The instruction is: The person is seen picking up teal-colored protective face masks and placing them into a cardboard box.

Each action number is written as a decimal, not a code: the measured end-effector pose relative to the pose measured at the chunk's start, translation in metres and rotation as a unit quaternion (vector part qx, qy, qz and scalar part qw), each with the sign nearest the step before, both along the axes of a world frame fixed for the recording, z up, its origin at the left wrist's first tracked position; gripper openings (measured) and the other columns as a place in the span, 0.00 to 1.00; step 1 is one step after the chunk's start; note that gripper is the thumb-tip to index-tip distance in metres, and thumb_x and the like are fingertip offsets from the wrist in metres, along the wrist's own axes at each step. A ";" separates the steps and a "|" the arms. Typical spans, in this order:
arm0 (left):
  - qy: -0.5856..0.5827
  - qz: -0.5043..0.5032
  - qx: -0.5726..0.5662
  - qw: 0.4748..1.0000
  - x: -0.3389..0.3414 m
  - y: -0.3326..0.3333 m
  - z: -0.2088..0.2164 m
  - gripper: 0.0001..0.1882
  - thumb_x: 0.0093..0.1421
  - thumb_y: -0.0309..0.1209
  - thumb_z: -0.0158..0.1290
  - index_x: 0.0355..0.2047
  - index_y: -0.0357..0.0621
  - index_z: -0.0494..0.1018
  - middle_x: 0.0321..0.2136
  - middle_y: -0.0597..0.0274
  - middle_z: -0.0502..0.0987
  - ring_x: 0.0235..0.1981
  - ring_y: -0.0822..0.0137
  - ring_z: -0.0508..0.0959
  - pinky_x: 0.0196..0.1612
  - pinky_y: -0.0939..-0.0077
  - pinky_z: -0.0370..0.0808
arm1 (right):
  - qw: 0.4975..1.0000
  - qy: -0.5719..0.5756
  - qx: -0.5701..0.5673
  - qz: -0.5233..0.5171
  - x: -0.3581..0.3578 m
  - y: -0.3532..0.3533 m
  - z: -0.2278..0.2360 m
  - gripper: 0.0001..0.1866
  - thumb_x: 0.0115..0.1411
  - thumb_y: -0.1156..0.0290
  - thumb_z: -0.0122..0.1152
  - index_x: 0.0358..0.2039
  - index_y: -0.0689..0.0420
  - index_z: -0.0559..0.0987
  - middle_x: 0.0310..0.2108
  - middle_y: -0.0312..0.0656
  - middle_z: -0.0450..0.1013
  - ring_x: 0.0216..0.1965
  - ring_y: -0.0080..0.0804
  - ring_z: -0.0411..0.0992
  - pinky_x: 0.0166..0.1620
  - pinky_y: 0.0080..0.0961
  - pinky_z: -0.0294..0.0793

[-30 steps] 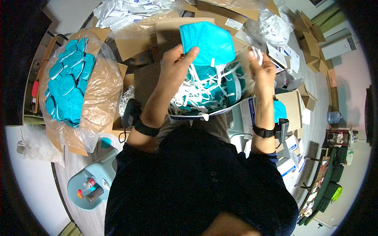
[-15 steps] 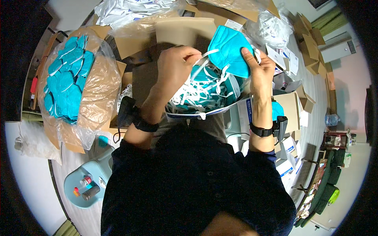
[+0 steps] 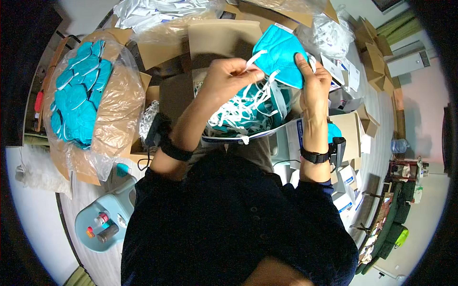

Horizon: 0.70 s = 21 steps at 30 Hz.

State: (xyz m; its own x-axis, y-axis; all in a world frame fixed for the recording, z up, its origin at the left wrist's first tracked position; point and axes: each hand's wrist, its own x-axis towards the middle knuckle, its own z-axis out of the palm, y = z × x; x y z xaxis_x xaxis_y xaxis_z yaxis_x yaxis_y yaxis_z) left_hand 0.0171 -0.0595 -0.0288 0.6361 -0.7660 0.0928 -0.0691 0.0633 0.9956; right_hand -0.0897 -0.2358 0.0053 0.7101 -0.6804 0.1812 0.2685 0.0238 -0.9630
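Observation:
A teal folded face mask point(image 3: 279, 53) with white ear straps is held up over an open box. My right hand point(image 3: 312, 81) grips it at its right edge, thumb across the front. At the mask's left side, my left hand point(image 3: 234, 78) pinches a white ear strap point(image 3: 256, 58) between thumb and fingers. Below both hands, the box point(image 3: 248, 139) is full of teal masks point(image 3: 248, 112) whose white straps lie in a tangle on top. Part of this pile is hidden by my left wrist.
To the left, a plastic-lined carton point(image 3: 119, 100) holds a heap of teal masks point(image 3: 78, 100). A pale blue stool point(image 3: 98, 209) carries bottles at lower left. White-and-blue small boxes point(image 3: 346, 190) lie at right. Bags of white packets point(image 3: 164, 14) and cardboard cartons stand at the back.
My left hand has shifted right, closer to the mask. The mask has tilted slightly and moved a little to the right, still in my right hand.

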 end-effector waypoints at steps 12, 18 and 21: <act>0.116 0.091 -0.106 0.983 -0.027 -0.020 -0.010 0.07 0.52 0.28 0.64 0.29 0.38 0.78 0.22 0.72 0.75 0.23 0.82 0.70 0.27 0.87 0.65 | 1.000 0.030 0.001 -0.002 0.010 0.001 -0.016 0.07 0.58 0.75 0.63 0.35 0.65 0.81 0.32 0.42 0.79 0.28 0.22 0.75 0.34 0.18 0.74; 0.187 0.123 -0.131 0.966 -0.033 -0.024 -0.004 0.05 0.54 0.26 0.60 0.30 0.38 0.78 0.22 0.71 0.75 0.23 0.81 0.70 0.27 0.86 0.66 | 0.999 0.026 0.001 -0.018 0.014 0.001 -0.019 0.06 0.57 0.73 0.65 0.27 0.63 0.82 0.24 0.35 0.77 0.22 0.16 0.69 0.26 0.16 0.68; 0.152 0.083 -0.047 0.984 -0.024 -0.015 -0.003 0.06 0.54 0.27 0.60 0.30 0.38 0.78 0.21 0.72 0.73 0.22 0.82 0.69 0.26 0.85 0.65 | 0.999 0.032 0.011 -0.018 0.013 -0.002 -0.018 0.06 0.57 0.73 0.66 0.27 0.63 0.82 0.24 0.35 0.77 0.22 0.16 0.69 0.26 0.15 0.67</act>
State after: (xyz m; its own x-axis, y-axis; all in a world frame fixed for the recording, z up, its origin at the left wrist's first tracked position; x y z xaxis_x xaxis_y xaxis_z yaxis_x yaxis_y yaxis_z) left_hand -0.0071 -0.0749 -0.0323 0.7608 -0.6465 -0.0566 0.2144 0.1682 0.9622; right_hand -0.0768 -0.2376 -0.0131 0.6952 -0.7087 0.1203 0.2070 0.0371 -0.9776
